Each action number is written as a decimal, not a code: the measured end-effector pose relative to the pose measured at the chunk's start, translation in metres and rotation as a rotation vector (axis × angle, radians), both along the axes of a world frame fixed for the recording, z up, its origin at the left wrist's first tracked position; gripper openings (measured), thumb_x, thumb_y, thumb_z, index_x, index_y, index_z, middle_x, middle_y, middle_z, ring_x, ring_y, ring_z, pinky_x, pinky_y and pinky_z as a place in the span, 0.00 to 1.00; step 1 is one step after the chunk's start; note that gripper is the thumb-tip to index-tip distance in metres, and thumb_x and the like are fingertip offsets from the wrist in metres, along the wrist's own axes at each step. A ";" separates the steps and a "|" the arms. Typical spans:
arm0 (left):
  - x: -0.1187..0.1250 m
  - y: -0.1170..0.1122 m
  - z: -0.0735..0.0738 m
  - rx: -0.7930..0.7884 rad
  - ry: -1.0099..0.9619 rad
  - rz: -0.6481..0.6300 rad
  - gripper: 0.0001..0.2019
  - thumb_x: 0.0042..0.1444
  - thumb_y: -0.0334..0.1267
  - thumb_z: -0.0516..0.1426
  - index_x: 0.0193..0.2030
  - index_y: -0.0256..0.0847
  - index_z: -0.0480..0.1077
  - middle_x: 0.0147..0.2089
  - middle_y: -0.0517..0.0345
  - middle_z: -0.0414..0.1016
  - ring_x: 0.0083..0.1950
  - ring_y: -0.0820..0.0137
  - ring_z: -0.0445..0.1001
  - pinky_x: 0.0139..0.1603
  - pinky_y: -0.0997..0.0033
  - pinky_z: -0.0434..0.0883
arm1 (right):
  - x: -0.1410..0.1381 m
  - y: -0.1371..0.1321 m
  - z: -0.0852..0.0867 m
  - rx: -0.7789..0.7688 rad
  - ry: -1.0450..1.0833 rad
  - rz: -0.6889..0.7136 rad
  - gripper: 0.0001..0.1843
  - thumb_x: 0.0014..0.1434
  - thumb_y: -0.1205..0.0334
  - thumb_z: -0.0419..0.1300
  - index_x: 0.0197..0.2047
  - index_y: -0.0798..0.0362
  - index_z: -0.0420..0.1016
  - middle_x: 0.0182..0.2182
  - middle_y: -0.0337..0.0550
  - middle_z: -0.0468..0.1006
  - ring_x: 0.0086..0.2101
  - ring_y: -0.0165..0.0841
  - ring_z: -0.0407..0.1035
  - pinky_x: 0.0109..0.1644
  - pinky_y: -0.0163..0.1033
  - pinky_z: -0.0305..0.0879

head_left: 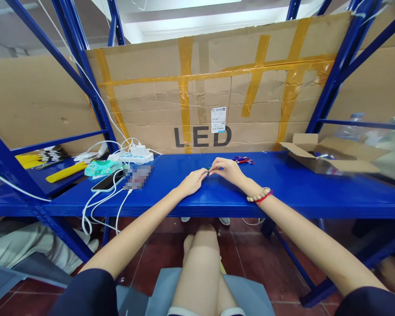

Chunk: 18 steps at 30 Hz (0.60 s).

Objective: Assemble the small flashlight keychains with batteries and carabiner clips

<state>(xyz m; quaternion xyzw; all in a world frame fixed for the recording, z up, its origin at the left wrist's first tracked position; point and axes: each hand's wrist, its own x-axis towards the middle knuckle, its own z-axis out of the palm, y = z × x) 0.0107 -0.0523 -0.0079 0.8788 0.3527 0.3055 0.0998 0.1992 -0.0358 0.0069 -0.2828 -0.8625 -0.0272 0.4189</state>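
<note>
Above the blue tabletop (pixel 191 202), my left hand (pixel 193 182) and my right hand (pixel 228 170) meet at the fingertips. Both are closed in a pinch around one tiny piece (pixel 208 169), dark with a hint of green. Fingers cover most of it, so its kind cannot be made out. Just behind my right hand lies a small cluster of red and dark blue shiny items (pixel 244 160), too small to name. A beaded bracelet (pixel 258 195) and a red cord circle my right wrist.
To the left lie a phone (pixel 108 181) with white cables, a green soft pack (pixel 102 167) and a white power strip (pixel 136 153). An open cardboard box (pixel 332 164) stands at the right. A taped cardboard panel (pixel 158 109) closes off the back between blue posts.
</note>
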 end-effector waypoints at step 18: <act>0.000 -0.007 0.004 0.006 0.071 0.023 0.07 0.59 0.37 0.47 0.39 0.42 0.64 0.38 0.56 0.74 0.39 0.67 0.73 0.39 0.71 0.66 | 0.005 0.011 -0.012 -0.416 0.130 0.081 0.15 0.43 0.50 0.66 0.25 0.56 0.76 0.25 0.39 0.74 0.17 0.24 0.65 0.22 0.31 0.58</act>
